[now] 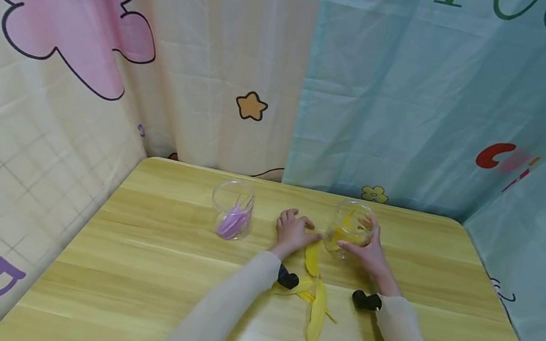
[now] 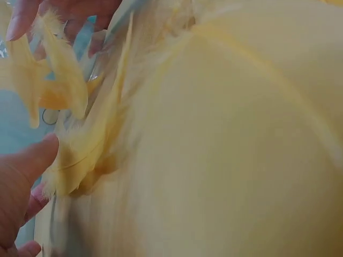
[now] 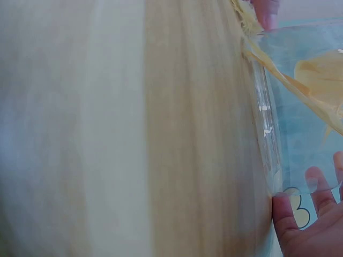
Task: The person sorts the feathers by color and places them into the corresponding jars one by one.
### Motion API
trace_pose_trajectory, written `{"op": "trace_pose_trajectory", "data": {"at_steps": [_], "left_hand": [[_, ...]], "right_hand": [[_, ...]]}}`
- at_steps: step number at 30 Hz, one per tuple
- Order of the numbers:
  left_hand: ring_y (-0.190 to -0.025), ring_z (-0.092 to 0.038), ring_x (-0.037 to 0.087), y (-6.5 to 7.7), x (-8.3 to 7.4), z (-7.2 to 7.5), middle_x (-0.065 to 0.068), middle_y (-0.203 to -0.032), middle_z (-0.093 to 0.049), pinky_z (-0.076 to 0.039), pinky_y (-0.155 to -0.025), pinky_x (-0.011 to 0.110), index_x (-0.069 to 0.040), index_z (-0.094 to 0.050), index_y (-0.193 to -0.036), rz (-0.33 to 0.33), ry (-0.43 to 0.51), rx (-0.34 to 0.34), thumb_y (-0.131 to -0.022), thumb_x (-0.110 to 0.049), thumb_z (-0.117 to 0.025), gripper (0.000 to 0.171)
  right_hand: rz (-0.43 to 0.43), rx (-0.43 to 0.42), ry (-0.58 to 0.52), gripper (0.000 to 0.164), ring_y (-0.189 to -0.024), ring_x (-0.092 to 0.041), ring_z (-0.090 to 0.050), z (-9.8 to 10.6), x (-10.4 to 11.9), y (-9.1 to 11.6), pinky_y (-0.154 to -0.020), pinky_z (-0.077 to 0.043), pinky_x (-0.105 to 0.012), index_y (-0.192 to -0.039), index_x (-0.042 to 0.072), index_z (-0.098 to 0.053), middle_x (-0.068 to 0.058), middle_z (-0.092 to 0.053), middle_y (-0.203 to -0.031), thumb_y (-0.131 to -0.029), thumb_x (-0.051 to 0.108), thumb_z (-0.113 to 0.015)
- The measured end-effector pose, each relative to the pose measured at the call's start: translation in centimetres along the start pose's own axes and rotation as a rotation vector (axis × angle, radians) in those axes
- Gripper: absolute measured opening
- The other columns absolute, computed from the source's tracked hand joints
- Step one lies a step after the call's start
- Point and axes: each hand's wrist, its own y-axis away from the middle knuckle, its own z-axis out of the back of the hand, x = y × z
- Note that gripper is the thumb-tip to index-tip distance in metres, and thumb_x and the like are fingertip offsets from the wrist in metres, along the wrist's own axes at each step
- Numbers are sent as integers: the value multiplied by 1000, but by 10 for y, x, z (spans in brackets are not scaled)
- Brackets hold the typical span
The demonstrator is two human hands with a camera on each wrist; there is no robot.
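Observation:
My right hand [image 1: 373, 252] grips a clear cup [image 1: 330, 243] round its side, thumb in front and fingers behind; the cup stands upright and holds yellow feathers [image 3: 321, 80]. Just left of it, my left hand [image 1: 291, 233] is low over the table, its thumb at the tip of a yellow feather [image 1: 311, 258]. In the left wrist view, the thumb [image 2: 40, 155] and fingers are apart beside this feather [image 2: 86, 152]. Several more yellow feathers [image 1: 317, 312] lie between my forearms. One of them [image 2: 241, 107] looms large and blurred near the left wrist camera.
To the left of my hands stands a second clear cup [image 1: 234, 195], with purple feathers [image 1: 233, 223] inside. The wooden table [image 1: 151, 271] ends at a back edge just behind both cups. Printed curtains [image 1: 217, 51] hang behind it and along both sides.

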Motion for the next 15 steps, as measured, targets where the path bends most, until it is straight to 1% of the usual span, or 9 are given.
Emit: {"op": "trace_pose_trajectory", "data": {"at_steps": [4, 7, 11, 15], "left_hand": [[-129, -25, 32, 0, -1, -2, 16, -138, -38, -22, -102, 46, -18, -72, -96, 6, -26, -8, -84, -48, -67, 33], [-127, -28, 32, -2, -1, -2, 14, -136, -43, -23, -101, 46, -18, -74, -89, 17, -29, -27, -85, -42, -68, 25], [-124, -32, 32, -4, 1, 2, 12, -133, -48, -25, -100, 46, -18, -76, -80, 30, 23, -40, -85, -36, -69, 19], [-123, -33, 33, -3, 4, 11, 12, -132, -50, -25, -100, 47, -17, -76, -77, 28, 121, -29, -85, -30, -69, 17]], "right_hand": [[8, -2, -8, 101, -133, -40, -22, -1, -1, -1, -107, -18, -53, -147, 17, -10, -21, -20, -148, -75, 7, -80], [4, 2, -11, 101, -133, -40, -22, -2, -1, -1, -107, -17, -53, -147, 18, -10, -21, -19, -148, -75, 8, -81], [-10, 11, -16, 100, -133, -38, -21, -1, 1, -1, -107, -19, -52, -147, 20, -10, -20, -18, -148, -76, 8, -80], [-15, 24, -39, 100, -133, -40, -20, -1, 11, 2, -106, -19, -54, -147, 17, -10, -22, -17, -148, -76, 6, -79]]}}
